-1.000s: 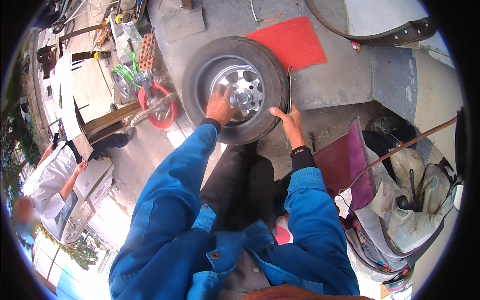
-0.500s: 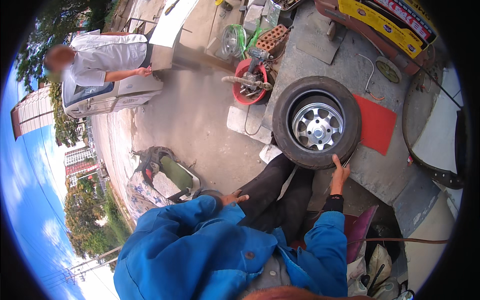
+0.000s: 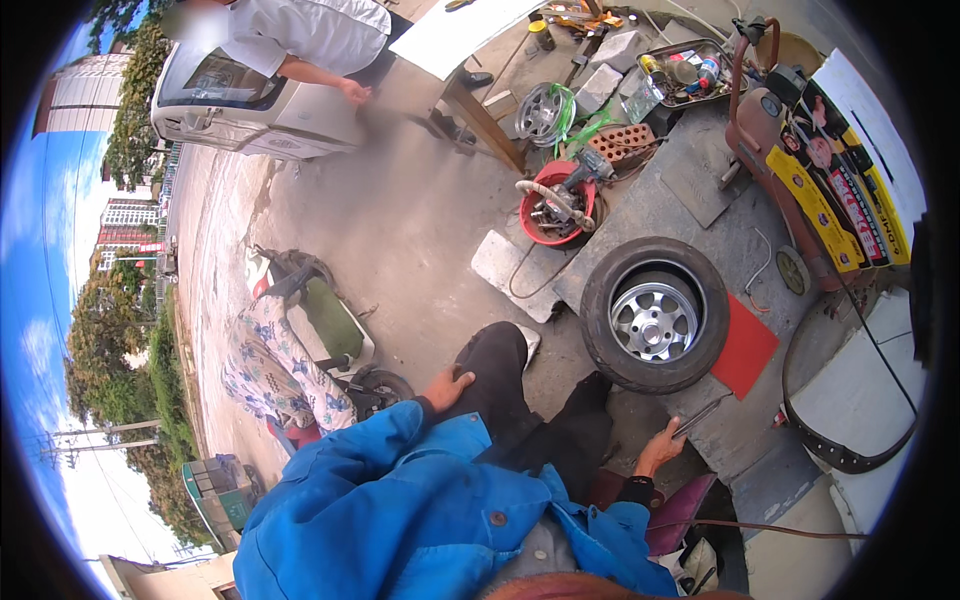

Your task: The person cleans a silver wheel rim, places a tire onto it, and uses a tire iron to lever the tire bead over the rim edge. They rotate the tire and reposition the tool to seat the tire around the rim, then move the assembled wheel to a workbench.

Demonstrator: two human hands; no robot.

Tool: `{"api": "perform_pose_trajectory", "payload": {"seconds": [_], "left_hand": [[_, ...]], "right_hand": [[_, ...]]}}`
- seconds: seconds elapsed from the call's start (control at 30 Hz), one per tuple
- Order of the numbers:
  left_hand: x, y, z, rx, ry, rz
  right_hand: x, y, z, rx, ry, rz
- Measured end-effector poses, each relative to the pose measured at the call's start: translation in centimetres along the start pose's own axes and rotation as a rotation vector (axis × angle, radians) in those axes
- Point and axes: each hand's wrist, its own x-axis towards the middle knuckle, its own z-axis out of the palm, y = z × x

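In right hand (image 3: 660,447), firmly gripped, slim metal bar (image 3: 706,413); under left hand (image 3: 448,388), finger spread unclear, leg (image 3: 495,368); at slab's (image 3: 630,212) near edge, wheel (image 3: 655,322), likely heavy, stiff, best held by opposite sides of tyre (image 3: 596,312).

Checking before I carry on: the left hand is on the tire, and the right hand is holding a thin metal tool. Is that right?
Not quite: the left hand is off the tire, at the person's own dark-trousered leg, as the head view shows. The right hand is indeed holding a thin metal tool.
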Motion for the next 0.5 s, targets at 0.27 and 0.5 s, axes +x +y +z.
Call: {"api": "perform_pose_trajectory", "payload": {"seconds": [0.27,0.5], "left_hand": [[13.1,-2.6,-11.6,-0.723,0.185,0.09],[33.0,2.9,-32.6,-1.024,0.456,0.255]], "right_hand": [[-10.4,-6.3,0.4,-0.23,-0.153,-0.118],[-24.6,-8.7,4.8,-0.432,-0.277,0.1]]}}
